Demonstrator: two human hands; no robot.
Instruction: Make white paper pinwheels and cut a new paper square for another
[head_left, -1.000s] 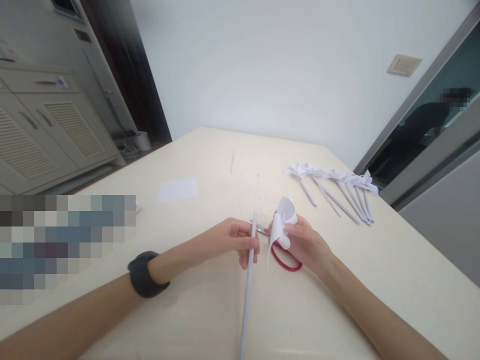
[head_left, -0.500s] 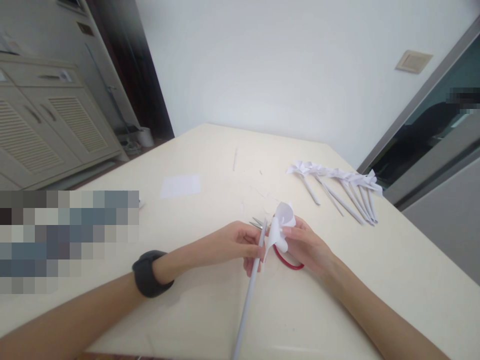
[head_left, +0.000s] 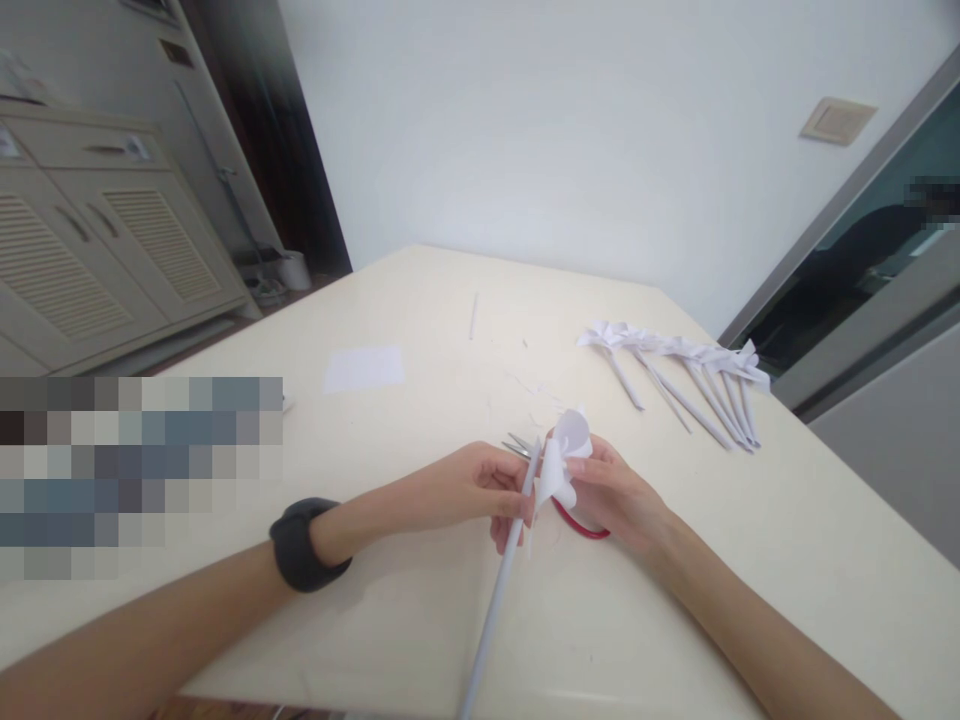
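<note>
Between the thumb and fingers of my left hand (head_left: 499, 495) is a long rolled white paper tube (head_left: 495, 610), slanting down toward the table's near edge. My right hand (head_left: 611, 485) pinches a white paper flower (head_left: 564, 450) with curled petals, just right of the tube's upper end. The flower and tube are very close; whether they touch I cannot tell. Under my hands lies a pair of scissors, with a red handle (head_left: 589, 528) and metal blades (head_left: 516, 445) showing, its middle hidden.
Several finished paper flowers on stems (head_left: 675, 350) lie in a row at the right. A white paper sheet (head_left: 364, 369) rests at left, a thin paper stick (head_left: 474, 316) farther back. Paper scraps (head_left: 525, 382) dot the table (head_left: 420, 640). A wall (head_left: 540, 140) stands behind.
The view has shifted slightly. Both hands keep their hold on the tube and the flower, with hardly any movement between them.
</note>
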